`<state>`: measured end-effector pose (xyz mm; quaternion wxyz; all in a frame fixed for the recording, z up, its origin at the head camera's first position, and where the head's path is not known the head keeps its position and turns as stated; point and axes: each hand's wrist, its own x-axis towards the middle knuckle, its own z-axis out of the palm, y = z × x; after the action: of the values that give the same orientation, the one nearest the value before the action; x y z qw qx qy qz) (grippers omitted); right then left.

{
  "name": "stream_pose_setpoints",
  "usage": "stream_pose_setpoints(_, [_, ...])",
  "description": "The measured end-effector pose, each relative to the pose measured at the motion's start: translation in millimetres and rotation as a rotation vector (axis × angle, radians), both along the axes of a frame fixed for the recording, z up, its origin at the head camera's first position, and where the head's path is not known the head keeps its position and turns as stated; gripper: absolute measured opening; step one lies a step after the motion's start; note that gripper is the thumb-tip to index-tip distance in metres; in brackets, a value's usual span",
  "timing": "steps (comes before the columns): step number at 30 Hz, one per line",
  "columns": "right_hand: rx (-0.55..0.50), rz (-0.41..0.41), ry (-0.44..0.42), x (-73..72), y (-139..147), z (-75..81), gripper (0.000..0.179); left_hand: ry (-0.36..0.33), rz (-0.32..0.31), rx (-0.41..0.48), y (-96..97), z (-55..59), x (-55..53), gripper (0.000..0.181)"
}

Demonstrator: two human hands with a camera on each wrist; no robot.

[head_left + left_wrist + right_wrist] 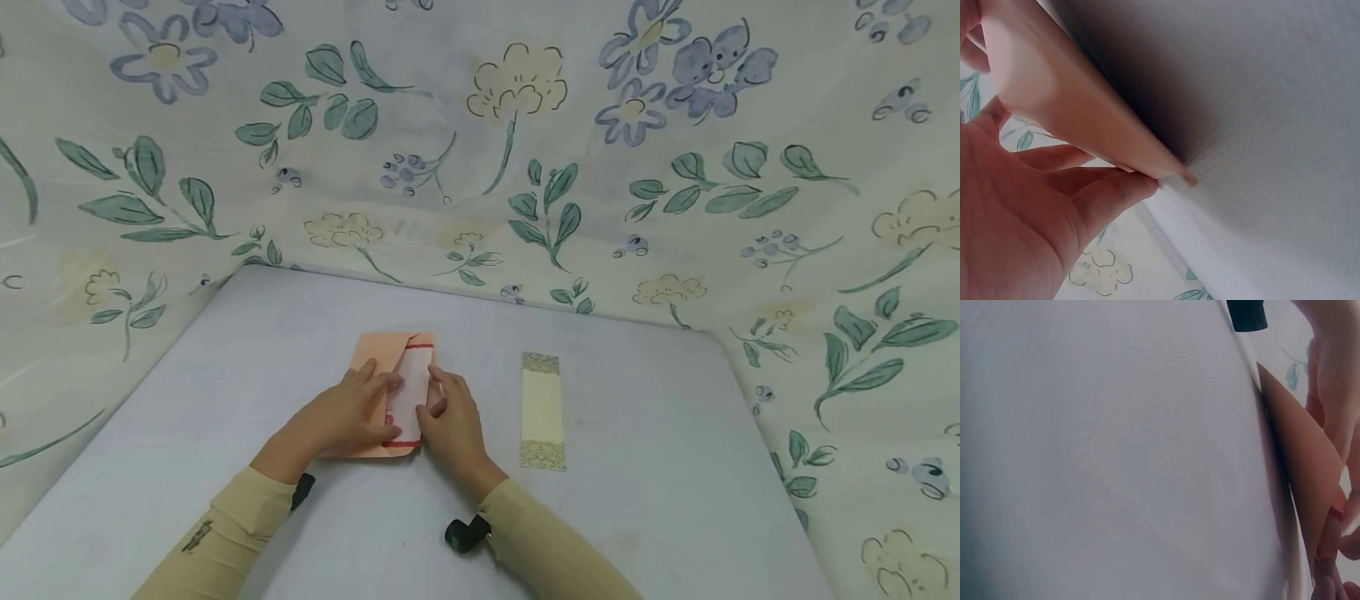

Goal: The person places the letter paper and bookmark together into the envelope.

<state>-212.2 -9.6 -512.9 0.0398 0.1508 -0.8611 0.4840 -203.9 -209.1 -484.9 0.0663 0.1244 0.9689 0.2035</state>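
A peach envelope (367, 350) lies on the white table, its flap folded open along a slanting edge. In its opening sits a white card (414, 367) with a red stripe at either end. My left hand (341, 412) rests on the envelope, fingers spread, with fingertips reaching the card. At the card's right edge, the thumb and curled fingers of my right hand (453, 425) pinch it. From the left wrist, the peach paper (1072, 94) rises at a slant over the table beside my fingers. The right wrist view shows the envelope (1300, 444) tilted up near my fingertips.
To the right lies a cream strip (542, 408) with gold glittery ends. Behind the table (660, 467) hangs a floral cloth (435, 100), which also runs down both sides. A black wrist camera (467, 535) sits under the right sleeve.
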Motion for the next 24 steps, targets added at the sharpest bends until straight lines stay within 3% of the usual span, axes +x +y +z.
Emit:
stream_pose_setpoints(6, [0.017,0.054,0.024,-1.4,-1,-0.7,0.058,-0.003,0.001,0.0,-0.9,1.1,1.3,0.075])
stream_pose_setpoints(15, [0.121,0.026,0.102,-1.6,-9,-2.5,0.053,0.017,-0.013,0.017,-2.1,1.7,1.6,0.071])
stream_pose_setpoints(24, [0.126,0.042,0.103,-1.0,-15,-1.8,0.053,0.03,-0.024,0.015,-3.9,-0.9,2.2,0.075])
